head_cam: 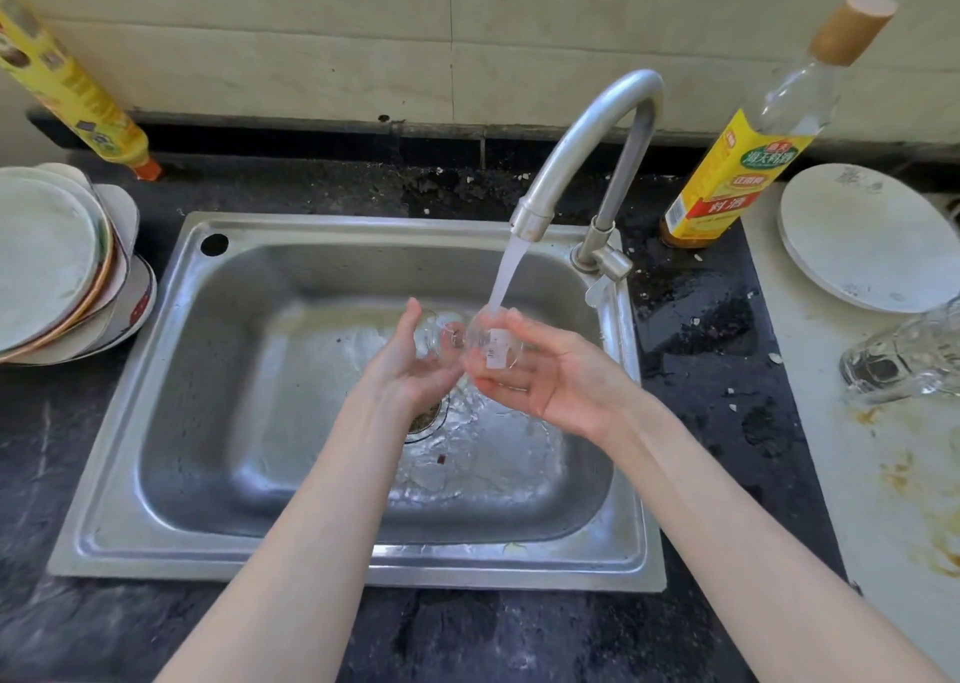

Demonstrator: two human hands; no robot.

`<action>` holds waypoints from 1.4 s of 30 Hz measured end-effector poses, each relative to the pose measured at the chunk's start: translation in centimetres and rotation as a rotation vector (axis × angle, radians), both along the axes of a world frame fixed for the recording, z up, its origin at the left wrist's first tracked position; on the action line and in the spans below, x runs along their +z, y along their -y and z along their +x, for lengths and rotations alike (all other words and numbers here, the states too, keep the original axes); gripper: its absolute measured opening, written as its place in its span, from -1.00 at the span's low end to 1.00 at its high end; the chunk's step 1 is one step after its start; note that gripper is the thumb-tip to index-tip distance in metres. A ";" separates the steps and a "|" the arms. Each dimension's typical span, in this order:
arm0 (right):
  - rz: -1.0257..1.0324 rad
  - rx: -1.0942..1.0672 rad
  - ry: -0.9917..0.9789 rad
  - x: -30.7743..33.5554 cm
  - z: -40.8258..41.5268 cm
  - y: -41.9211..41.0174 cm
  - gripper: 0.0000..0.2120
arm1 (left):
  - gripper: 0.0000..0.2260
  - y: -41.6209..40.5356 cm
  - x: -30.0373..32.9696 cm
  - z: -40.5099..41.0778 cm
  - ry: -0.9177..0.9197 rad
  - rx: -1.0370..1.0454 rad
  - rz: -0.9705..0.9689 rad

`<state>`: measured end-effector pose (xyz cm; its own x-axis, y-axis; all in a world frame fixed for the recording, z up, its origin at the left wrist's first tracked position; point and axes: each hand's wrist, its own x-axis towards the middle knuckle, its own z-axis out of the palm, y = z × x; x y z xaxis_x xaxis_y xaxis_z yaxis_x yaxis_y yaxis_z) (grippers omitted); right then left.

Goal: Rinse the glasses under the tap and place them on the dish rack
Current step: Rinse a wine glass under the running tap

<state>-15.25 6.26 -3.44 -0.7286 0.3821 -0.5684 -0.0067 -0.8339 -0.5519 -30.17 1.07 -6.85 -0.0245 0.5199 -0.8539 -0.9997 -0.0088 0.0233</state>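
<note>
A small clear glass point(485, 344) with a white barcode sticker lies sideways between both hands over the steel sink point(171, 412), right under the running water from the curved tap point(587, 142). My left hand point(410, 365) cups its foot end from the left. My right hand point(550, 376) wraps the bowl from the right and below. Another clear glass point(904, 360) lies on its side on the white board point(831, 454) at the right.
A stack of plates point(57, 261) sits left of the sink. A white plate point(867, 235) rests on the board at the right. A yellow-labelled bottle point(753, 147) stands behind the tap, and a yellow roll point(67, 90) leans at back left. The dark counter point(696, 329) is wet.
</note>
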 end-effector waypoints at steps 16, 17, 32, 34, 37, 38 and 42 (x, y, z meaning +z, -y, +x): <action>-0.076 -0.177 0.004 -0.8 -0.2 0.9 -0.68 | -0.44 -1.3 0.1 -0.9 -0.361 0.023 0.052; -0.070 -0.169 0.002 -0.8 -0.2 0.9 -0.66 | -0.42 -1.3 0.2 -1.0 -0.348 0.028 0.054; 0.127 0.142 0.308 -1.2 -0.5 1.1 -0.91 | -0.78 -0.6 1.4 -1.3 -0.653 0.057 0.061; 0.128 0.154 0.310 -1.2 -0.6 0.9 -0.93 | -0.78 -0.5 1.8 -1.1 -0.690 0.057 0.056; 0.053 0.105 0.258 -1.4 -0.6 0.7 -0.92 | -0.79 -0.5 2.3 -1.0 -0.692 0.058 0.094; 0.034 0.086 0.248 -1.5 -0.6 0.6 -0.90 | -0.79 -0.4 2.5 -1.1 -0.693 0.062 0.105; 0.116 0.093 0.318 -2.3 0.1 0.6 -0.87 | -0.80 -0.1 3.2 -2.5 -0.726 0.139 0.085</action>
